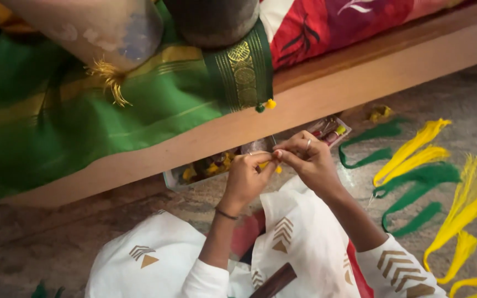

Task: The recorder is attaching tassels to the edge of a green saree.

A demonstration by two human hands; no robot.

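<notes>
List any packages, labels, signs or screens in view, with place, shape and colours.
Clear plastic tray: on the floor against the wooden bench edge, beyond the hands; shallow, rectangular, holding small yellow, red and purple bits.
No labels, signs or screens show.

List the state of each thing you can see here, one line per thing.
left hand: raised, fingertips pinching a small yellow bit.
right hand: fingertips meeting the left hand's, ring on one finger.
green cloth: draped over the wooden ledge.
yellow thread bundles: loose on the floor.
green thread bundles: loose, curled, beside the yellow.
tray: filled, partly under the ledge.
</notes>
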